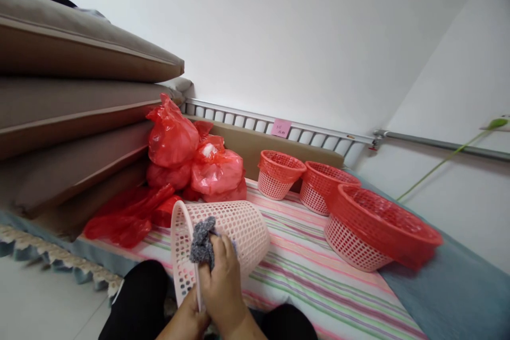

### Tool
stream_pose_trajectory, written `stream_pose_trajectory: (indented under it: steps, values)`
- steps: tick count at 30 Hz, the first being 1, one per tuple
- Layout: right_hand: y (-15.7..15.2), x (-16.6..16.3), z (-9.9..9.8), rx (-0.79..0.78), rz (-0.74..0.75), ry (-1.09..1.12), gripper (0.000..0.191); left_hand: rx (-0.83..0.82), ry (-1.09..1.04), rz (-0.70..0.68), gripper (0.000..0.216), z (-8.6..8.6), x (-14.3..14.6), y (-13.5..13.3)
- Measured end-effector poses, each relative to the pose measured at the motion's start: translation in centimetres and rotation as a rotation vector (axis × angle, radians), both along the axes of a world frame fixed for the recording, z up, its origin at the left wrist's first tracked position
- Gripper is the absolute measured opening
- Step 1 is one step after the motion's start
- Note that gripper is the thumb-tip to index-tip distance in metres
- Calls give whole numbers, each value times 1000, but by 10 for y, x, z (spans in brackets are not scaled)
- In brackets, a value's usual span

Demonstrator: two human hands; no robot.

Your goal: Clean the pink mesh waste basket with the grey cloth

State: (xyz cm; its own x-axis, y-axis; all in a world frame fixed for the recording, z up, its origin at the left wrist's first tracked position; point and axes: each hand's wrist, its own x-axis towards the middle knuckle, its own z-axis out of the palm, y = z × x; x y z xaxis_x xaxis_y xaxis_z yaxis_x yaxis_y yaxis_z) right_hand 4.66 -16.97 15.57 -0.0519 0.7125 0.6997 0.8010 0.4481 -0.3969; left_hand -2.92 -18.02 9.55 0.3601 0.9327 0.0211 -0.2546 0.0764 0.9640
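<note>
A pale pink perforated plastic basket [247, 234] lies tipped on its side in front of me, its open mouth facing left. My left hand [190, 312] is closed around the lower part of its rim. My right hand [223, 276] presses a crumpled grey cloth [203, 241] against the rim and side, fingers wrapped over the cloth. Part of the left hand is hidden behind the right. Just beyond the basket lie loose red plastic bags [123, 220].
Full red bags [173, 135] are heaped by stacked cushions [79, 101] at left. Three baskets lined with red bags, the nearest basket [354, 244] at right, stand on the striped sheet [295, 260]. A radiator [239, 119] runs along the wall; a green stem [442, 162] slants at right.
</note>
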Motion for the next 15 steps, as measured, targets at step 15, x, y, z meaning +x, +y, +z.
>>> stream_pose_trajectory:
  steps: [15]
  values:
    - [118, 172, 19, -613, -690, 5, 30, 271, 158, -204, 69, -36, 3, -3]
